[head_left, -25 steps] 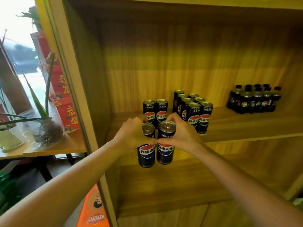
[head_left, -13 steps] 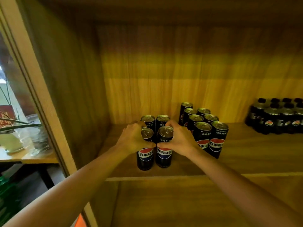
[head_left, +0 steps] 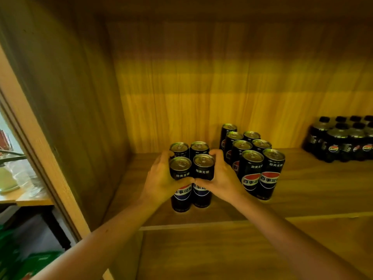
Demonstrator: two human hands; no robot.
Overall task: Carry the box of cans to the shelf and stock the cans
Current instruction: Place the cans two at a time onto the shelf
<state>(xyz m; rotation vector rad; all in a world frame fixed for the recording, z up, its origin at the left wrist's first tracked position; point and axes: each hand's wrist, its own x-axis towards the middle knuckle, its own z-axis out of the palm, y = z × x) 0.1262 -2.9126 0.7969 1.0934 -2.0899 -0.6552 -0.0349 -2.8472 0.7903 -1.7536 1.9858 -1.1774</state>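
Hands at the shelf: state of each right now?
Left hand: closed on the front-left can.
Right hand: closed on the front-right can. Both cans stand on the shelf.

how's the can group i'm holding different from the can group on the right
The held can group has four cans, both hands wrapped around it; the right can group has seven, untouched. The held group sits nearer the shelf's left wall. Both are upright black cola cans.
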